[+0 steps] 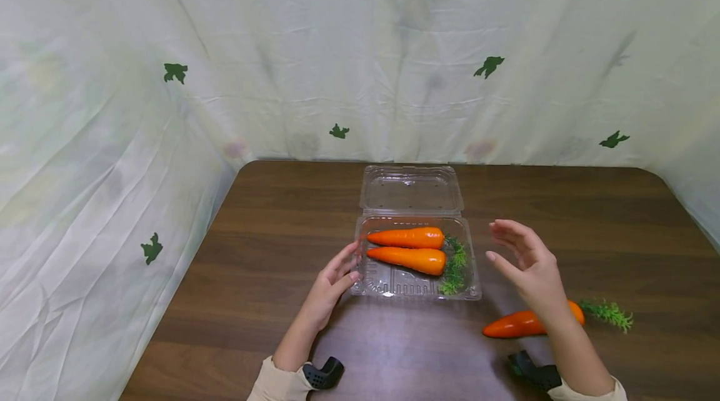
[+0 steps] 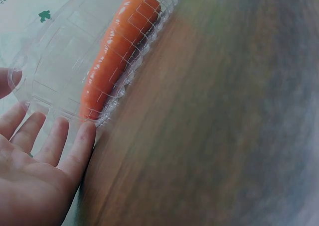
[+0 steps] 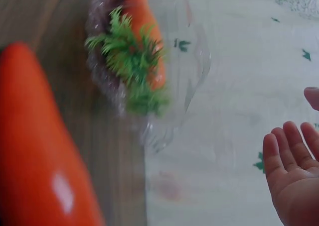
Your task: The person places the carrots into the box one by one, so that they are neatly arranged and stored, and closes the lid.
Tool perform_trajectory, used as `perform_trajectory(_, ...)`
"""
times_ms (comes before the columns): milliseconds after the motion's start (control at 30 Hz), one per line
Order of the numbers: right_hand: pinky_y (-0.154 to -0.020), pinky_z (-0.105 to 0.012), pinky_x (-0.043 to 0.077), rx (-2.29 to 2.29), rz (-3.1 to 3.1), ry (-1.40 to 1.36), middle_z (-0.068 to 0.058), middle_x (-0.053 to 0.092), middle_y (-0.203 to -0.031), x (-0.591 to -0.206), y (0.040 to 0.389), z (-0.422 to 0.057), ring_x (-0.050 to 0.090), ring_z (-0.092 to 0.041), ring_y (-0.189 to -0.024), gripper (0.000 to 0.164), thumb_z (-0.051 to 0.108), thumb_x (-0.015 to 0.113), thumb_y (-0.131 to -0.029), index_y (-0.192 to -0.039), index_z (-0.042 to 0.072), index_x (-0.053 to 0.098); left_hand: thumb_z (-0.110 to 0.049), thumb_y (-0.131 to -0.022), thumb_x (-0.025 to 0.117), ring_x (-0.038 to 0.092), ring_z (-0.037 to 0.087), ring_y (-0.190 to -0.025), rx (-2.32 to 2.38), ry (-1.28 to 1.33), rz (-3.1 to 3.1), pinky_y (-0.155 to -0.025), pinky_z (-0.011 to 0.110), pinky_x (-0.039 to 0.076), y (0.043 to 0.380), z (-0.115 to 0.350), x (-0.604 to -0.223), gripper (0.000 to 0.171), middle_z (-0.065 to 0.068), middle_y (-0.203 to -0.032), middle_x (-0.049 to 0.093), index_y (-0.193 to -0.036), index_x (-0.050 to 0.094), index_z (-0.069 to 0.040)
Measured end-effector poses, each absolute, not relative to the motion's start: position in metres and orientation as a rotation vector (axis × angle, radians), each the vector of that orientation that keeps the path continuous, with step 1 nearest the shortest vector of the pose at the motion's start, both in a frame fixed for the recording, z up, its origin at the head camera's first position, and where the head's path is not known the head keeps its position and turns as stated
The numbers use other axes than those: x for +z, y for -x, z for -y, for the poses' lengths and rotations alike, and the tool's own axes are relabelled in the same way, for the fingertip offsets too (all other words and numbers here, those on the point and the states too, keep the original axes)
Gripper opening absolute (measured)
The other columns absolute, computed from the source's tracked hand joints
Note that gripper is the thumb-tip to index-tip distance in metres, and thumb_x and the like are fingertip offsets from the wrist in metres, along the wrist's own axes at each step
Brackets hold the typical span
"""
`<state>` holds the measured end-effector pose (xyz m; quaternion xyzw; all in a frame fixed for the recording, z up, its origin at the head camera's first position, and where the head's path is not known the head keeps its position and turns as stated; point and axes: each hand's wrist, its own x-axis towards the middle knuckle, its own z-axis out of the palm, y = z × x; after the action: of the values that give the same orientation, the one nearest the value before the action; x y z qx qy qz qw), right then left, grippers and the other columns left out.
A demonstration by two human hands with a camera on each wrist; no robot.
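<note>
Two orange carrots (image 1: 406, 238) lie side by side in a clear plastic clamshell container (image 1: 388, 285), tips to the left and green tops (image 1: 454, 267) bent along the right side. My left hand (image 1: 332, 282) touches the container's left side with its fingers nearly straight; the left wrist view shows the fingertips against the clear wall and the thumb by the rim. Right of the container my right hand (image 1: 529, 263) hovers with nothing in it, thumb and fingers apart. A third carrot (image 1: 514, 324) lies on the table below that hand, partly hidden by the forearm.
The container's lid (image 1: 410, 190) is folded back toward the far edge of the brown wooden table (image 1: 281, 226). A pale curtain (image 1: 360, 64) with green leaf patterns hangs behind. Black devices (image 1: 323, 374) are strapped at both wrists.
</note>
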<state>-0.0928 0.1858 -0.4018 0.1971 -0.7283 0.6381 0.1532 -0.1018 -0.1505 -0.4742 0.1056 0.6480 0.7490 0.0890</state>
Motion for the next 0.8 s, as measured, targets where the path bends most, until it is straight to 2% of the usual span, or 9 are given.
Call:
perform_trajectory(167, -0.09, -0.018, 0.037, 1.741, 2.149, -0.521, -0.014, 0.051, -0.118, -0.408, 0.085, -0.2, 0.05, -0.016, -0.108, 0.057, -0.023, 0.06, -0.071, -0.124, -0.009, 0.042, -0.001, -0.088, 0.052, 0.033, 0.032, -0.125, 2.225, -0.316, -1.928, -0.093, 0.027, 0.037, 0.102, 0.151, -0.475, 0.052, 0.015, -0.141, 0.03, -0.137, 0.034, -0.005)
perform_trajectory(367, -0.089, -0.017, 0.038, 1.716, 2.147, -0.506, -0.013, 0.051, -0.118, -0.416, 0.076, -0.22, 0.05, -0.013, -0.107, 0.061, -0.03, 0.058, -0.066, -0.122, -0.013, 0.041, -0.001, -0.088, 0.052, 0.034, 0.031, -0.125, 2.226, -0.318, -1.932, -0.093, 0.027, 0.037, 0.102, 0.151, -0.475, 0.052, 0.015, -0.141, 0.03, -0.137, 0.034, -0.005)
perform_trajectory(533, -0.089, -0.017, 0.038, 1.763, 2.111, -0.477, -0.007, 0.053, -0.117, -0.422, 0.067, -0.24, 0.051, -0.014, -0.107, 0.059, -0.031, 0.056, -0.066, -0.121, -0.016, 0.041, -0.001, -0.088, 0.052, 0.033, 0.032, -0.125, 2.226, -0.322, -1.929, -0.093, 0.026, 0.037, 0.102, 0.151, -0.475, 0.052, 0.016, -0.141, 0.03, -0.137, 0.034, -0.005)
perform_trajectory(633, -0.089, -0.018, 0.037, 1.753, 2.111, -0.432, -0.009, 0.054, -0.116, -0.427, 0.062, -0.252, 0.052, -0.016, -0.105, 0.057, -0.03, 0.057, -0.066, -0.12, -0.016, 0.041, -0.001, -0.088, 0.052, 0.033, 0.032, -0.125, 2.224, -0.316, -1.928, -0.093, 0.026, 0.037, 0.102, 0.151, -0.475, 0.052, 0.015, -0.141, 0.03, -0.137, 0.034, -0.005)
perform_trajectory(800, -0.09, -0.018, 0.037, 1.724, 2.123, -0.383, -0.025, 0.051, -0.116, -0.442, 0.057, -0.27, 0.052, -0.018, -0.106, 0.057, -0.026, 0.059, -0.068, -0.121, -0.015, 0.042, -0.003, -0.088, 0.053, 0.035, 0.03, -0.125, 2.214, -0.299, -1.941, -0.093, 0.027, 0.037, 0.102, 0.152, -0.476, 0.052, 0.014, -0.141, 0.032, -0.137, 0.035, -0.006)
